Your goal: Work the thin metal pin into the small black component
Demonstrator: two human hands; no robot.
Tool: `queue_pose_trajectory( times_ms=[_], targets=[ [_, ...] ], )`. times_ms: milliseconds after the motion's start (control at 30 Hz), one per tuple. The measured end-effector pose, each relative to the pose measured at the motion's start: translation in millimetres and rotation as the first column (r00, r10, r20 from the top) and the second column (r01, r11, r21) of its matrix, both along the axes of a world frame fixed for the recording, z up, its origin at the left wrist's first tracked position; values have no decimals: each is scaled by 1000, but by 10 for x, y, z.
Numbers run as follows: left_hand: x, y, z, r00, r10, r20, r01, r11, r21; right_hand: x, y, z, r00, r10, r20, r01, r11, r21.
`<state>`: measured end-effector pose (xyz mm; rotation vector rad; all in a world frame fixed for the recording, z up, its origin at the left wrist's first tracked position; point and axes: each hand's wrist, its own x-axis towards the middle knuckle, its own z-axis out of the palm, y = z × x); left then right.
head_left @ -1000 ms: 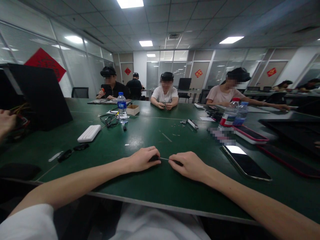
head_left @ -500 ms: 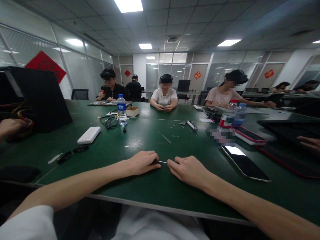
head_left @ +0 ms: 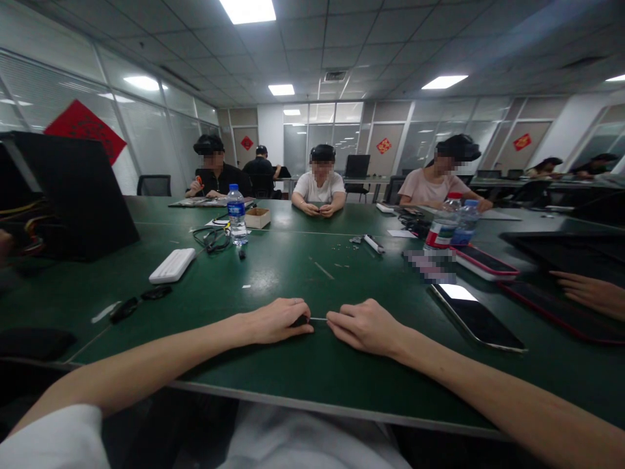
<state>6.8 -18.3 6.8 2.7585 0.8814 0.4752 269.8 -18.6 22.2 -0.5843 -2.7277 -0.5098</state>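
Observation:
My left hand (head_left: 278,320) rests low over the green table (head_left: 273,371), its fingers closed around a small dark piece (head_left: 301,320). From there a thin, pale rod (head_left: 319,319) spans the short gap to my right hand (head_left: 365,327). The fingertips of that hand are pinched on the rod's other end. Whether the dark piece and the rod are one object I cannot tell, since my fingers cover most of it. A phone (head_left: 476,317) lies to the right of my right hand.
A white power strip (head_left: 172,266), cables (head_left: 212,240), a water bottle (head_left: 237,215) and a small box (head_left: 257,217) are on the left. Bottles (head_left: 443,225) stand at right, near a co-worker's hand (head_left: 590,293). A black computer case (head_left: 73,195) stands far left. Other people sit opposite.
My hands keep nearly the same pose on the rod. At the right edge, a co-worker's hand has come further into view; at the left edge, another has drawn back.

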Motion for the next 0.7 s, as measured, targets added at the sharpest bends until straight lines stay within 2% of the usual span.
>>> queue_pose_trajectory(
  times_ms=[267,700],
  targets=[
    [0,-29,45,993,-98,69,100,994,-32,24,30,6,998,53,-39,-54,999,-8],
    [-19,-34,46,982,-133,130,142,988,-57,38,40,19,996,72,-47,-72,997,-3]
  ],
)
